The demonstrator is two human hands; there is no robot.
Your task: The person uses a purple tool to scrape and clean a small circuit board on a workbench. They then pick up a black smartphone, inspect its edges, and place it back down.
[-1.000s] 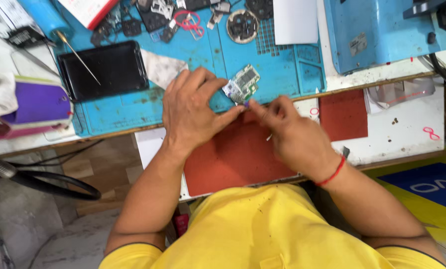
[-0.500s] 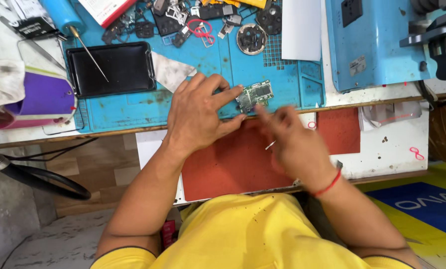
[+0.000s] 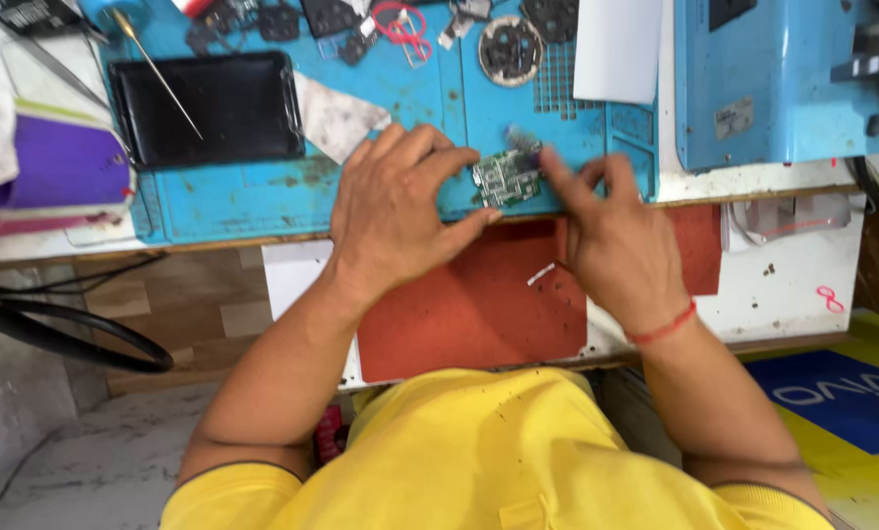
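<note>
Only one view here, the head cam looking straight down at the bench.

Small green circuit board (image 3: 505, 179) sits on the blue work mat (image 3: 263, 191), right at the mat's front edge, w/ the red pad (image 3: 469, 304) just below it. Left hand (image 3: 395, 211) lies flat-ish over the mat, fingers spread a bit, thumb and index tip pressed against the board's left and lower edge, so it's pinning the board rather than lifting it. Right hand (image 3: 611, 236) comes in from the other side, fingers bunched together at the board's top right corner. It's motion-blurred there, so can't tell if it's pinching a tiny part or tool or just the board edge itself.

Around it: black phone-sized tray (image 3: 214, 108) to the left on the mat w/ a thin screwdriver (image 3: 155, 64) lying across it, a round metal part (image 3: 511, 47) and red-handled snips (image 3: 400, 25) up top, blue machine housing (image 3: 763, 83) at right. A small white strip (image 3: 542, 274) lies on the red pad near the right wrist.

Imo the step in hand is fine work on the board's corner, left steadying, right doing the fiddly bit. Next move prob needs the left to keep the board from sliding off the mat edge, plus light pressure from the right.
</note>
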